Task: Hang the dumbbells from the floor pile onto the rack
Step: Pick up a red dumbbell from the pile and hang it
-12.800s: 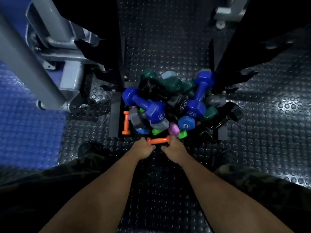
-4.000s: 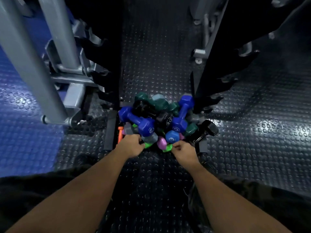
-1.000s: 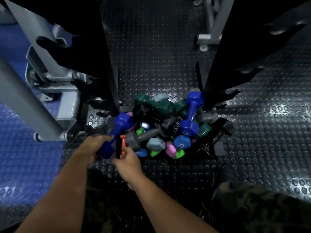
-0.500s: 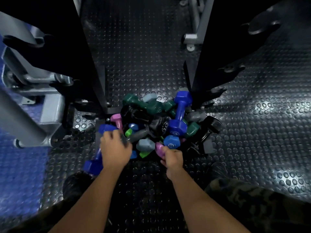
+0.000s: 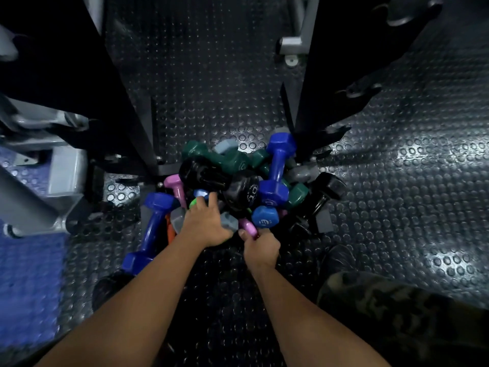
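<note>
A pile of coloured dumbbells point(image 5: 275, 178) lies on the floor between the two black uprights of the rack point(image 5: 312, 88). My left hand point(image 5: 206, 223) is down on a grey dumbbell point(image 5: 176, 221) at the pile's near edge. Its fingers curl over the handle and reach towards a green end. My right hand point(image 5: 260, 247) grips the near end of a pink dumbbell point(image 5: 247, 225) at the front of the pile. A long blue dumbbell point(image 5: 150, 229) lies free to the left of my left hand, with an orange dumbbell point(image 5: 170, 230) beside it.
Black rack pegs point(image 5: 357, 88) stick out to the right above the pile. A grey machine frame point(image 5: 34, 197) stands at the left on a blue mat point(image 5: 23, 287). The studded black rubber floor point(image 5: 397, 207) spreads all around. My shoes and camouflage trousers point(image 5: 383, 308) are at the bottom.
My left hand has let go of the long blue dumbbell, which now lies at the left, and moved right onto the grey one. My right hand still holds the pink dumbbell.
</note>
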